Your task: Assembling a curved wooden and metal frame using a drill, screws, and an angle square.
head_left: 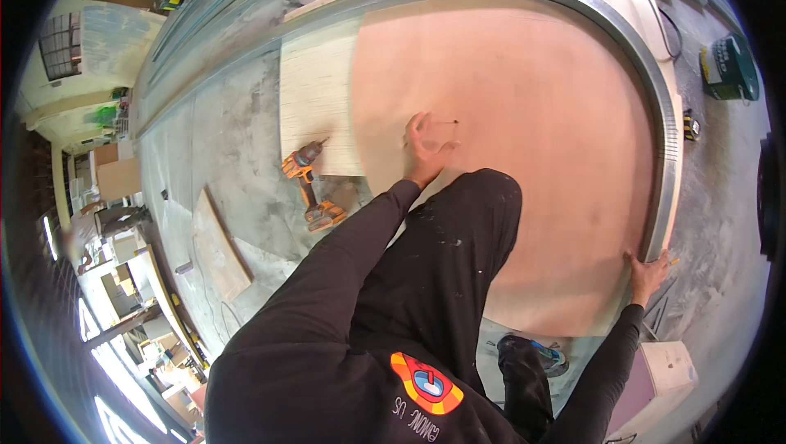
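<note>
Head view, looking down on a person kneeling over a plywood sheet laid flat on a concrete floor. One knee rests on the sheet near its near edge, so that body weight pins the panel while the hands work.

The left hand lies on the sheet towards its left edge, fingers spread flat against the wood. The fingertips sit just beside a short dark mark; whether this is a pencil line or a small fastener cannot be told. The hand appears placed to steady or locate that spot.

The right hand reaches to the sheet's right edge near its near right corner, fingers apart and pressed against the edge where a metal straightedge runs alongside. The grip there appears to keep panel and straightedge aligned. A thin stick-like item shows by the fingers, too small to identify.

A pale board lies partly under the sheet's left edge. A cordless drill, orange and black, lies on its side on the floor touching that board's near edge, within reach of the left arm. A narrow offcut lies on the floor farther left. A green can stands beyond the far right corner, well apart from the hands.
</note>
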The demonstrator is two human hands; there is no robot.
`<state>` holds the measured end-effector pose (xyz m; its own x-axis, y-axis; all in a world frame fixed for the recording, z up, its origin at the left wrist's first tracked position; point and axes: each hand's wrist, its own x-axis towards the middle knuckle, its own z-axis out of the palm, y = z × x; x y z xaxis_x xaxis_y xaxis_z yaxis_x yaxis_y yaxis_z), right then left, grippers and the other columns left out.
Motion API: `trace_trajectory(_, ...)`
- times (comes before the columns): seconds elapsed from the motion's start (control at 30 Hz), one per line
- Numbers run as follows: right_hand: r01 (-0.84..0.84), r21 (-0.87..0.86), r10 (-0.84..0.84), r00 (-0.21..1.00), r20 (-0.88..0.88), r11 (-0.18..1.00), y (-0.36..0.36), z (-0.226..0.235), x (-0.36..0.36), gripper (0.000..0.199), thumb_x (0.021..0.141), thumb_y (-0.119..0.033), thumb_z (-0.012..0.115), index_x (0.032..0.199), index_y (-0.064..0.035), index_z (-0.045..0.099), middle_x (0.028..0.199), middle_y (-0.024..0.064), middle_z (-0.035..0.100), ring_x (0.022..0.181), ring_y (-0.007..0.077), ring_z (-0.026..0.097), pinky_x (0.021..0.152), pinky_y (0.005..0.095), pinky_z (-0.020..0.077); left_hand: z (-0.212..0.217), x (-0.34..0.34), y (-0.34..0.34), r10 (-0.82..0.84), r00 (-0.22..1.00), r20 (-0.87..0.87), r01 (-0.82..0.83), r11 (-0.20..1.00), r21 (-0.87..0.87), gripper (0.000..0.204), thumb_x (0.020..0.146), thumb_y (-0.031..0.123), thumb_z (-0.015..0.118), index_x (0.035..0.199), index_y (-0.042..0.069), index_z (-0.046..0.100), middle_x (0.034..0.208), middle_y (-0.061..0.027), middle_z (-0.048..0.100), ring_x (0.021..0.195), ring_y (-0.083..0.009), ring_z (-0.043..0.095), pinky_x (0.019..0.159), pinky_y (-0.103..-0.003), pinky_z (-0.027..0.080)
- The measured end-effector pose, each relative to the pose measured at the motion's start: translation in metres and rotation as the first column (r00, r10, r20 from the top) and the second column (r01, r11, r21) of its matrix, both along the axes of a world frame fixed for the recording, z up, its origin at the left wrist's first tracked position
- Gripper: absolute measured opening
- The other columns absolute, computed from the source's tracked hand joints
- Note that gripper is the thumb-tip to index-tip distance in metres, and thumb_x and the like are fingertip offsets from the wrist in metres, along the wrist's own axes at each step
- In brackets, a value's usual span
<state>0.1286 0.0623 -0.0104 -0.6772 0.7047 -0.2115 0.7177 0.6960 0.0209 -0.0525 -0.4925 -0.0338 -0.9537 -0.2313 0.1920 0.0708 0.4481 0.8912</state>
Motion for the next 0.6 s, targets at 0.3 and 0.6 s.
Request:
trace_trajectory(0.3, -0.256, 0.186, 0.271, 0.961, -0.060, 0.949, 0.024, -0.036, 0.008, 0.116, 0.064, -0.067, 0.081, 0.148, -0.0002, 0.037, 0.145, 0.0282, 0.044, 0.135, 0.0466, 0.039, 0.110, 0.0533, 0.0329, -0.009, 0.079, -0.241, 0.872, 0.404, 0.276, -0.642, 0.485, -0.593, 0.068, 0.081, 0.039, 0.079, 0.129, 0.002, 0.049, 0.120, -0.0156, 0.063, 0.109, -0.0284, 0.059, 0.096, -0.048, 0.042)
trace_trajectory(0.6, -0.022, 0.048, 0.017, 0.995, 0.099, 0.999, 0.027, -0.029, 0.003, 0.112, 0.066, -0.070, 0.078, 0.151, -0.0088, 0.038, 0.144, 0.0266, 0.046, 0.131, 0.0439, 0.046, 0.105, 0.0531, 0.0386, 0.047, 0.114, -0.302, 0.396, 0.426, 0.813, -0.535, 0.835, -0.126, 0.016, 0.076, 0.007, 0.071, 0.085, 0.000, 0.061, 0.070, -0.0083, 0.062, 0.059, -0.0216, 0.062, 0.053, -0.036, 0.051)
